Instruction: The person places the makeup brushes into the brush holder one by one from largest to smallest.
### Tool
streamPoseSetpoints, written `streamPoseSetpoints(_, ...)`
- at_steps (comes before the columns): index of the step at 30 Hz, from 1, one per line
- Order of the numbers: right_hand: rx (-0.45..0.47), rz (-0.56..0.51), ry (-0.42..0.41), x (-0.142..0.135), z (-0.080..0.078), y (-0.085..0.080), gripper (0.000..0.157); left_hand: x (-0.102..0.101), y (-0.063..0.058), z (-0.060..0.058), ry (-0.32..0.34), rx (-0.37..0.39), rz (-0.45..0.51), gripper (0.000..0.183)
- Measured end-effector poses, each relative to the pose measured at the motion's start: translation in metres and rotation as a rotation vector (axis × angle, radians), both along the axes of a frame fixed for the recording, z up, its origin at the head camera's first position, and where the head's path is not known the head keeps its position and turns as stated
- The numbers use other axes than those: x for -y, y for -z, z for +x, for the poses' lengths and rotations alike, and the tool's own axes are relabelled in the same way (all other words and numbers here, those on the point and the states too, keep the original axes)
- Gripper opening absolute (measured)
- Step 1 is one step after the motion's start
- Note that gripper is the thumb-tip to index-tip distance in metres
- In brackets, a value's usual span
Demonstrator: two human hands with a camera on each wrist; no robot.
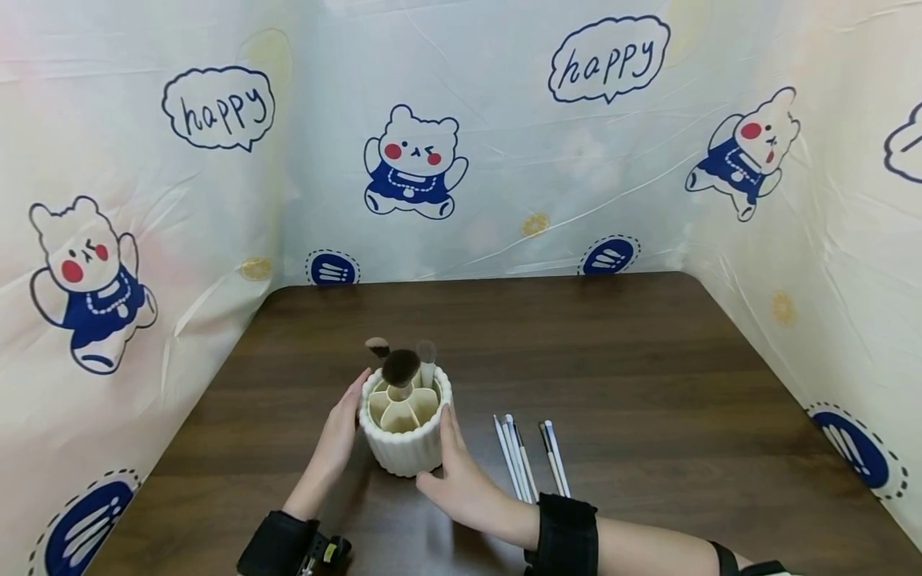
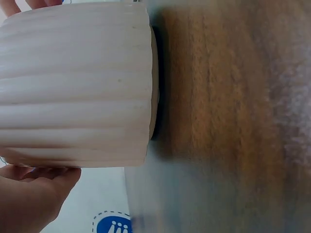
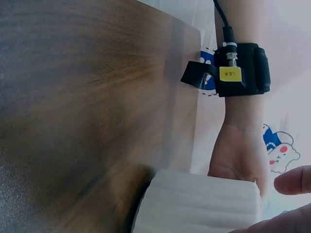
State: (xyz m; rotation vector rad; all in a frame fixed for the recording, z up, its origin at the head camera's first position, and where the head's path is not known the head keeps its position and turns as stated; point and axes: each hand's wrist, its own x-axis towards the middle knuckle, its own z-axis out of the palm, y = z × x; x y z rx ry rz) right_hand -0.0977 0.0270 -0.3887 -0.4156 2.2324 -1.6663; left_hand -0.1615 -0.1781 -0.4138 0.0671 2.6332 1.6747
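Note:
Between the two hands stands a white ribbed makeup brush holder [image 1: 405, 452] with several compartments inside. A big dark makeup brush [image 1: 400, 368], a smaller two-toned brush [image 1: 377, 346] and a brush under a clear cover [image 1: 427, 364] stick up from it. My left hand [image 1: 335, 436] grips the holder's left side, its fingers reaching toward the back. On the opposite side my right hand [image 1: 464, 480] holds the holder, thumb toward the front. The right wrist view shows the ribbed holder [image 3: 199, 204] close up, with the left hand [image 3: 239, 158] behind it.
To the right on the dark wooden table [image 1: 648, 384] lie several slim brushes [image 1: 515, 456], with another small group of brushes [image 1: 555, 456] beside them. A printed curtain [image 1: 497, 160] encloses the table's back and sides.

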Motion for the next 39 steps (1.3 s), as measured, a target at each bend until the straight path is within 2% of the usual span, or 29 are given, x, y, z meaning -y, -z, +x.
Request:
streamPoseSetpoints(8, -0.018, -0.02, 0.023, -0.001, -0.006, -0.002, 0.095, -0.001, 0.003, 0.006, 0.007, -0.025, 0.106, 0.054)
streamPoseSetpoints(18, -0.059, 0.017, 0.049, -0.003, -0.023, 0.002, 0.093, -0.006, 0.002, 0.02, -0.029, -0.059, 0.13, 0.052)
streamPoseSetpoints(25, -0.056, 0.038, 0.054, -0.003, -0.026, 0.003, 0.093, -0.002, 0.006, 0.015, -0.052, -0.131, 0.11, 0.056)
streamPoseSetpoints(28, -0.033, 0.032, 0.048, -0.003, -0.021, 0.001, 0.094, -0.001, 0.004, 0.009, -0.065, -0.111, 0.103, 0.057)
streamPoseSetpoints(32, 0.014, 0.024, 0.033, -0.002, -0.012, 0.001, 0.097, 0.0, -0.001, -0.001, -0.047, -0.005, 0.114, 0.057)
streamPoseSetpoints(35, 0.019, 0.009, 0.011, -0.001, -0.006, 0.002, 0.1, 0.0, -0.004, -0.006, -0.013, 0.045, 0.078, 0.055)
streamPoseSetpoints(39, 0.005, -0.012, -0.007, 0.001, -0.003, 0.004, 0.103, -0.002, -0.006, -0.008, 0.014, 0.06, 0.013, 0.054)
